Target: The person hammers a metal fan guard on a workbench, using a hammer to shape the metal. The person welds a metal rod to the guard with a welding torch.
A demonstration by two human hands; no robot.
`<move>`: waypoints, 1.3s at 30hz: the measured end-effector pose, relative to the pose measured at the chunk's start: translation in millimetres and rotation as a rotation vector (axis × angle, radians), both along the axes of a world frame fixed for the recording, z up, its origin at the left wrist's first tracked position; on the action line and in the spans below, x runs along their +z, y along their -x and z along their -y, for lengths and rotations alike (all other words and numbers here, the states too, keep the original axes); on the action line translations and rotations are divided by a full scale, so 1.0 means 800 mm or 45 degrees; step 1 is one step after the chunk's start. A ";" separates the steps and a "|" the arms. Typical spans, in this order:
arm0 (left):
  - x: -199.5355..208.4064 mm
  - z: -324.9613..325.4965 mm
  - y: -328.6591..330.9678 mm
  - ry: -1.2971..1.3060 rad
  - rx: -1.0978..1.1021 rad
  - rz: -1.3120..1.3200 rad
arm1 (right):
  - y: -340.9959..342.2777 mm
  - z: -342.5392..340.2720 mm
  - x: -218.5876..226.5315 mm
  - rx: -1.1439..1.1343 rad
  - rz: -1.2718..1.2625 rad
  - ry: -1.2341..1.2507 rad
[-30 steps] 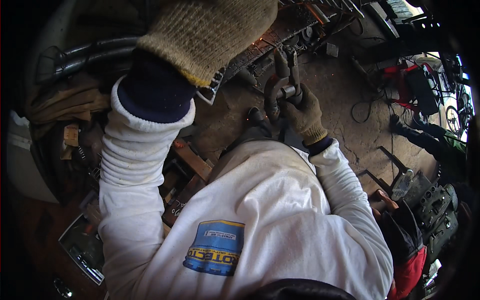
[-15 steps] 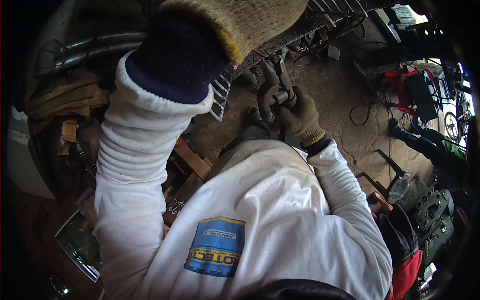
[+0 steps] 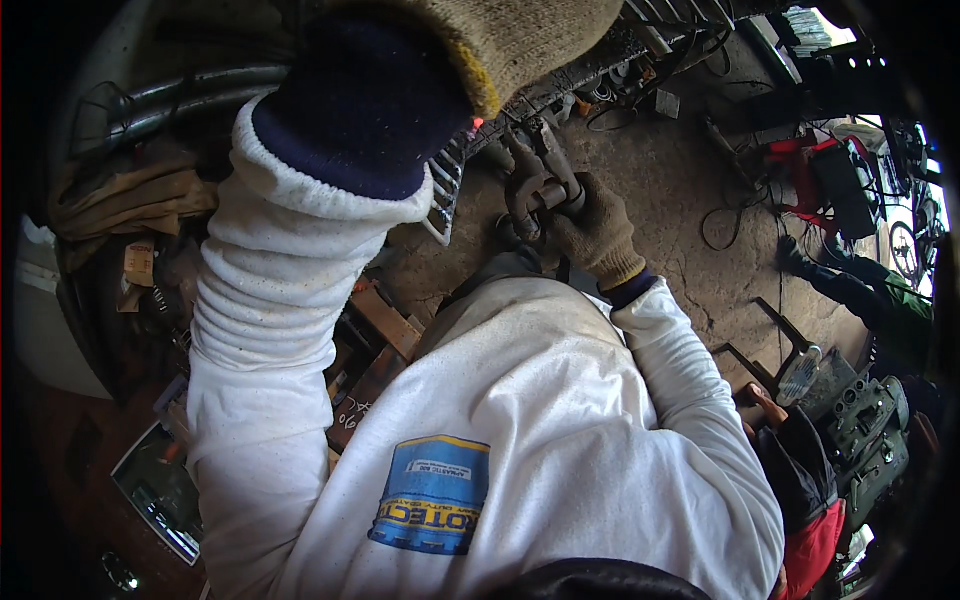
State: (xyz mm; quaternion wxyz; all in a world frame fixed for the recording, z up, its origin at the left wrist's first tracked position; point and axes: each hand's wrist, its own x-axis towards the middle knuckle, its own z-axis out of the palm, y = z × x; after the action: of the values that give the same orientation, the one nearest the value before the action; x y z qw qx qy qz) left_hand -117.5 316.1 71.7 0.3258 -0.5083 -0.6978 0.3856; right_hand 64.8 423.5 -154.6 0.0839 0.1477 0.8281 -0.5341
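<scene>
Head view: the left arm lies up the left side, its white sleeve [image 3: 265,300] bunched in folds below a dark blue cuff [image 3: 355,120], with the forearm raised high and reaching forward, leaning toward the right. The left hand [image 3: 545,45], in a brown knitted glove with a yellow hem, shows only its wrist end and back; the rest is cut off at the upper edge, so I cannot tell whether its fingers are apart, together or holding anything. It overlaps the near edge of a dark work table [image 3: 575,82], and a barred metal rack [image 3: 446,195] shows just beside the dark blue cuff.

The right arm is bent, elbow out to the side, forearm angled inward to the front of the waist. The right hand [image 3: 602,230], in a matching glove, tips toward the left, its fingers clamped on a thick metal tool [image 3: 535,185]. This tool is held above the floor [image 3: 680,190], near the near edge of the work table; its two long parts point up and slightly left, toward that edge. A shoe [image 3: 512,232] shows partly behind its lower end. Farther right, a cable [image 3: 735,243] lies curled on the floor, and another person's leg [image 3: 835,275] stretches in from the right.
</scene>
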 end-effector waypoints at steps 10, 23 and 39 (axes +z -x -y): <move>0.004 -0.007 -0.003 -0.068 -0.008 0.124 | 0.001 -0.003 0.011 0.016 -0.010 -0.051; 0.017 -0.019 -0.010 -0.066 0.020 0.285 | 0.002 -0.004 0.028 0.007 0.095 -0.121; 0.011 -0.017 -0.010 -0.091 -0.018 0.185 | 0.004 -0.002 0.042 -0.016 0.110 -0.189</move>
State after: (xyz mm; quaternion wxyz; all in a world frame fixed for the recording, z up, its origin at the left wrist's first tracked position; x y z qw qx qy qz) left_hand -109.1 330.0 80.6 0.2950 -0.5279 -0.7293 0.3202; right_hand 61.5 425.1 -120.9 0.1050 0.1818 0.8601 -0.4649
